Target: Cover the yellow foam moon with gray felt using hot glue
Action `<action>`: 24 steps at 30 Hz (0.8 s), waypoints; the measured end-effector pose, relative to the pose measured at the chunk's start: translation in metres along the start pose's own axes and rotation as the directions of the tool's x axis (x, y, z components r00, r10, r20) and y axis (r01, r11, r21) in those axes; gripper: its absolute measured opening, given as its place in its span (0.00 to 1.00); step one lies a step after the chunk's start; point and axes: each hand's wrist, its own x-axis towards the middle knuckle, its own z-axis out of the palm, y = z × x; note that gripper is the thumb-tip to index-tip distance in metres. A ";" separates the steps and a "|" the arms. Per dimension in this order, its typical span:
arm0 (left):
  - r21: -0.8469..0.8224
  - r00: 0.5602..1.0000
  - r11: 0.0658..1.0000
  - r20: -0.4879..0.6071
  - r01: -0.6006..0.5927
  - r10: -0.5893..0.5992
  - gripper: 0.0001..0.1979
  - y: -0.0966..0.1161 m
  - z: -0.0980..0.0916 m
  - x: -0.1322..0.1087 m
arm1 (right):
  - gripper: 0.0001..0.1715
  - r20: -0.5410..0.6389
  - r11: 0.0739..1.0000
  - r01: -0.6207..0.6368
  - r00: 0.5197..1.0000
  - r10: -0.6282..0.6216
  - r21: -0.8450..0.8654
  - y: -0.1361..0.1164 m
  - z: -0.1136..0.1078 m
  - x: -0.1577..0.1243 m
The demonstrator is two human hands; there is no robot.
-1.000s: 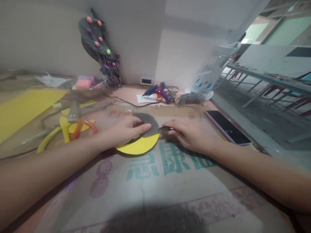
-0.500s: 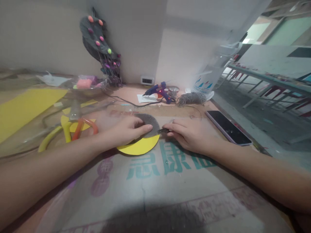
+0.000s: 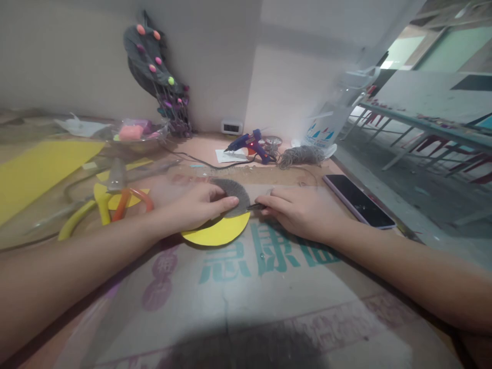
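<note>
A yellow paper disc (image 3: 217,233) lies on the printed board, and a grey, yarn-like curved piece (image 3: 239,197) rests on top of it. My left hand (image 3: 205,202) presses on the grey piece, its thumb laid over the surface and the other fingers curled at the far side. Pinched in my right hand (image 3: 290,207) is a thin dark pointed tool (image 3: 253,207); I cannot make out its kind. Its tip meets the right edge of the grey piece, close to where the yellow shows. My fingers hide most of the tool.
A blue glue gun (image 3: 251,145) with its red light on stands behind the hands, beside grey yarn (image 3: 302,156). To the right lies a phone (image 3: 359,201). Scissors with orange and yellow handles (image 3: 132,201) and yellow paper (image 3: 46,169) are at left. A grey crescent ornament (image 3: 148,61) leans on the wall.
The whole view has shifted a little to the left. Both hands keep nearly the same place, and the dark tool's tip stays at the grey piece's edge.
</note>
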 end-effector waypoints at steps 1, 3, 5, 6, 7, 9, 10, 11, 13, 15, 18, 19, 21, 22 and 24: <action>0.003 1.000 1.000 0.000 -0.002 0.002 0.25 -0.001 0.000 0.000 | 0.14 0.002 1.000 0.007 1.000 -0.007 -0.004 0.000 0.000 0.000; 0.011 1.000 1.000 0.000 -0.006 0.006 0.25 -0.002 0.001 0.000 | 0.14 0.009 1.000 0.016 1.000 -0.016 -0.012 0.001 0.001 -0.001; 0.012 1.000 1.000 -0.003 -0.009 0.009 0.25 -0.003 0.001 0.000 | 0.14 0.020 1.000 0.010 1.000 -0.010 -0.015 0.001 0.001 -0.001; 0.009 1.000 1.000 -0.004 -0.010 0.010 0.26 -0.004 0.001 0.001 | 0.14 0.023 1.000 0.003 1.000 -0.003 -0.013 0.001 0.001 -0.001; 0.007 1.000 1.000 -0.007 -0.011 0.011 0.26 -0.004 0.001 0.001 | 0.14 0.020 1.000 -0.009 1.000 0.009 -0.005 0.000 0.001 -0.001; 0.004 1.000 1.000 -0.010 -0.014 0.014 0.26 -0.005 0.002 0.001 | 0.13 0.010 0.998 -0.051 0.999 0.050 0.041 0.000 0.000 -0.002; 0.003 1.000 1.000 -0.012 -0.016 0.016 0.26 -0.005 0.002 0.001 | 0.13 0.004 0.994 -0.075 0.997 0.075 0.075 -0.001 0.000 -0.002; -0.001 1.000 1.000 -0.013 -0.019 0.019 0.25 -0.005 0.002 0.001 | 0.13 0.003 0.989 -0.098 0.995 0.098 0.111 -0.001 0.000 -0.002; -0.014 1.000 1.000 -0.011 -0.021 0.021 0.25 -0.005 0.002 0.001 | 0.14 0.014 0.977 -0.134 0.991 0.134 0.165 0.000 -0.001 -0.003; -0.024 1.000 0.999 -0.005 -0.022 0.022 0.25 -0.004 0.002 0.001 | 0.14 0.018 0.974 -0.138 0.990 0.137 0.179 0.000 -0.001 -0.004; -0.004 1.000 1.000 -0.005 -0.017 0.017 0.26 -0.004 0.002 0.000 | 0.14 0.004 0.979 -0.103 0.995 0.104 0.178 0.000 -0.001 -0.004; 0.013 1.000 1.000 -0.011 -0.018 0.018 0.26 -0.003 0.002 0.000 | 0.14 -0.002 0.981 -0.091 0.996 0.093 0.173 -0.001 0.000 -0.004; 0.049 0.999 0.998 -0.024 -0.027 0.028 0.26 -0.002 0.003 -0.001 | 0.14 -0.008 0.985 -0.078 0.997 0.080 0.154 -0.002 0.000 -0.003; 0.061 0.999 0.998 -0.029 -0.035 0.037 0.26 -0.002 0.003 -0.001 | 0.14 -0.006 0.987 -0.076 0.997 0.078 0.138 -0.003 0.000 -0.002; 0.067 0.998 0.996 -0.028 -0.050 0.052 0.26 -0.001 0.003 -0.001 | 0.14 -0.001 0.991 -0.074 0.997 0.075 0.109 -0.003 0.000 -0.002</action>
